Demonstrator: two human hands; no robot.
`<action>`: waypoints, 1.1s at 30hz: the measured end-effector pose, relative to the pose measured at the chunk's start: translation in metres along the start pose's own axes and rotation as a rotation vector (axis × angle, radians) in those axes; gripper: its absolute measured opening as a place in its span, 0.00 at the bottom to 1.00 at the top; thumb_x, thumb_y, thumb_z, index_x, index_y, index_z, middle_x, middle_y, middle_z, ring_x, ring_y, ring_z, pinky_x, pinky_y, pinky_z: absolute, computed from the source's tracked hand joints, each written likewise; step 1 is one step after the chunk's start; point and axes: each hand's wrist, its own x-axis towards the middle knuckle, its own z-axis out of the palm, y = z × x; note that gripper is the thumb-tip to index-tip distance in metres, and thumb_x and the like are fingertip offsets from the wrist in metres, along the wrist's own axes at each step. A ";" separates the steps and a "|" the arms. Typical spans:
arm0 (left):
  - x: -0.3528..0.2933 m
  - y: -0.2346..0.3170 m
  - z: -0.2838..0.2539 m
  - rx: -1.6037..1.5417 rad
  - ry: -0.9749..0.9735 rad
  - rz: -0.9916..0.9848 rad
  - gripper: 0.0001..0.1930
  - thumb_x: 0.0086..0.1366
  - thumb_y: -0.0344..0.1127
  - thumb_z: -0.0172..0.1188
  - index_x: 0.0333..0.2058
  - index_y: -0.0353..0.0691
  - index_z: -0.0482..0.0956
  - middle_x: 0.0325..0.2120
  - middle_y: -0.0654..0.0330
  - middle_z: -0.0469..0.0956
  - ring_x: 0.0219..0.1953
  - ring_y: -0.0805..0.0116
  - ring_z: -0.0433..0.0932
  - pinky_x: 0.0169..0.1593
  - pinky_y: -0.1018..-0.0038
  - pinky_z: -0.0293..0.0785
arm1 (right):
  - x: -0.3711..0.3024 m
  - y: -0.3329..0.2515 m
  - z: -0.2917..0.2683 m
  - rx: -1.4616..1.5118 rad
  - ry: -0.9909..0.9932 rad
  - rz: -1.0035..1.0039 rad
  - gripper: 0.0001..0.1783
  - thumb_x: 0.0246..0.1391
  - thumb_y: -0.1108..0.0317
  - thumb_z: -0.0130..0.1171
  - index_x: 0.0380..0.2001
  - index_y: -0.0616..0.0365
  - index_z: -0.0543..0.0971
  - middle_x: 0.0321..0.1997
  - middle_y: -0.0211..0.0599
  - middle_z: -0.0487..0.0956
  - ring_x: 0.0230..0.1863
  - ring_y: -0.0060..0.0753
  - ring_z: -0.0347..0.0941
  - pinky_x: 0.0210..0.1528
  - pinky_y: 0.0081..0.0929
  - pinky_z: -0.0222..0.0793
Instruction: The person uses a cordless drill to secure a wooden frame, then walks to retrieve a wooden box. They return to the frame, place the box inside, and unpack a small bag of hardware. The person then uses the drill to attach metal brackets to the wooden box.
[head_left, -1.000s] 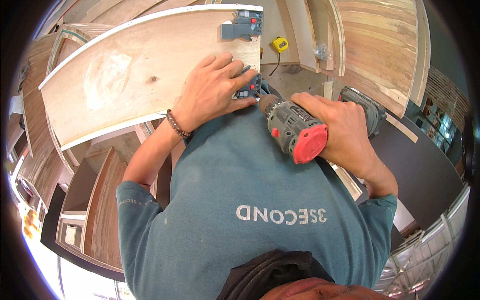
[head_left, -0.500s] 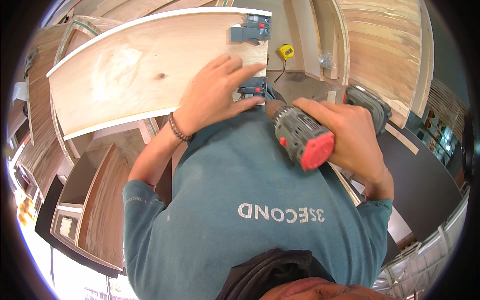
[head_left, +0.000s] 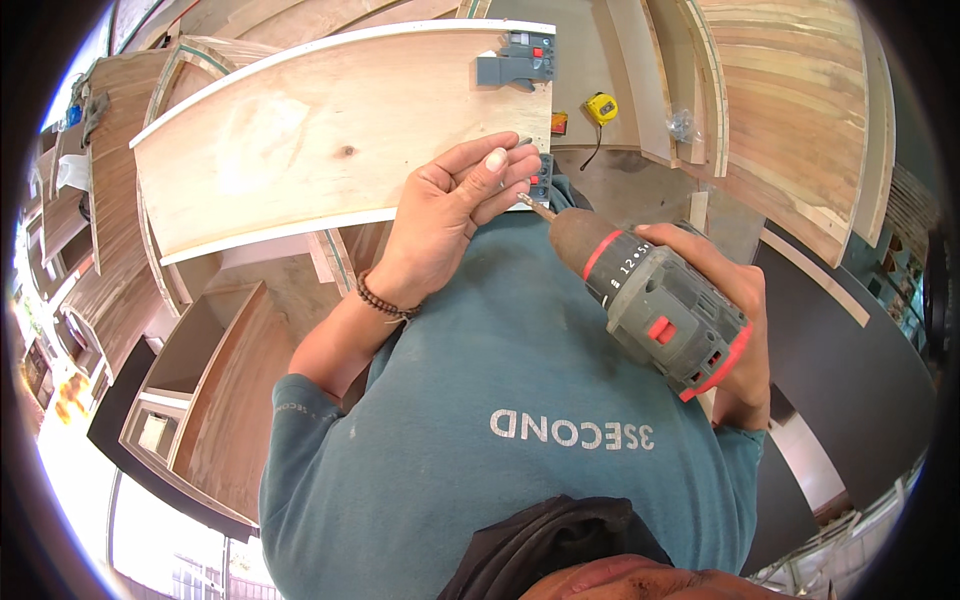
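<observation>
My right hand [head_left: 728,272] is wrapped round a grey and red cordless drill [head_left: 655,310]. The drill's bit [head_left: 534,206] points up and left, its tip close to the fingers of my left hand [head_left: 450,205]. That hand is turned partly palm up, thumb folded against closed fingers; anything pinched there is too small to make out. Beneath it lies a plywood panel [head_left: 250,150] with white edges. One dark grey plastic clip with a red button [head_left: 520,62] sits at the panel's far right corner. A similar clip [head_left: 541,180] at the near corner is partly hidden by my left hand.
Just right of the panel are a small red and yellow box [head_left: 559,123] and a yellow tape measure [head_left: 601,108]. A clear plastic bag [head_left: 683,126] lies farther right. Wooden cabinet parts [head_left: 775,90] stand around, with a dark board [head_left: 850,350] at the right.
My left hand has turned from palm down over the near clip to partly palm up, fingers drawn together. The drill has shifted right and nearer, and its bit now shows.
</observation>
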 end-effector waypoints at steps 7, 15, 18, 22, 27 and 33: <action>0.000 -0.020 -0.014 0.218 0.108 0.084 0.19 0.72 0.44 0.60 0.49 0.31 0.80 0.34 0.55 0.84 0.39 0.72 0.84 0.40 0.77 0.83 | -0.013 0.013 0.005 0.015 -0.031 -0.071 0.36 0.35 0.66 0.76 0.53 0.59 0.80 0.41 0.43 0.85 0.38 0.39 0.85 0.42 0.28 0.78; -0.013 -0.037 -0.003 0.159 0.227 0.183 0.20 0.74 0.43 0.58 0.53 0.32 0.79 0.39 0.53 0.85 0.40 0.69 0.84 0.43 0.74 0.82 | -0.021 0.021 0.013 0.054 -0.006 -0.105 0.38 0.33 0.67 0.76 0.54 0.60 0.79 0.41 0.45 0.85 0.39 0.38 0.85 0.42 0.28 0.77; -0.015 -0.034 0.004 0.017 0.164 0.150 0.20 0.75 0.40 0.57 0.57 0.31 0.76 0.44 0.49 0.84 0.44 0.65 0.84 0.47 0.71 0.83 | -0.020 0.019 0.015 0.048 -0.003 -0.099 0.38 0.33 0.67 0.76 0.54 0.61 0.79 0.41 0.44 0.85 0.38 0.38 0.85 0.42 0.28 0.77; -0.015 -0.042 0.004 -0.067 0.117 0.146 0.20 0.75 0.38 0.55 0.58 0.29 0.74 0.46 0.47 0.83 0.47 0.63 0.84 0.50 0.69 0.83 | -0.020 0.026 0.014 0.011 -0.019 -0.123 0.39 0.33 0.66 0.76 0.55 0.61 0.79 0.41 0.44 0.85 0.38 0.38 0.85 0.42 0.28 0.77; -0.008 -0.051 0.003 0.070 0.133 0.262 0.16 0.75 0.36 0.55 0.53 0.29 0.77 0.43 0.47 0.84 0.43 0.62 0.86 0.48 0.68 0.84 | -0.018 0.023 0.012 -0.004 -0.030 -0.114 0.39 0.33 0.67 0.76 0.55 0.61 0.79 0.44 0.45 0.85 0.40 0.38 0.85 0.43 0.27 0.77; -0.004 -0.054 -0.002 0.388 0.139 0.522 0.14 0.74 0.31 0.55 0.51 0.27 0.78 0.37 0.48 0.86 0.41 0.64 0.86 0.47 0.71 0.83 | -0.019 0.023 0.009 -0.015 -0.034 -0.123 0.38 0.36 0.70 0.76 0.55 0.63 0.78 0.47 0.46 0.84 0.43 0.38 0.85 0.46 0.27 0.77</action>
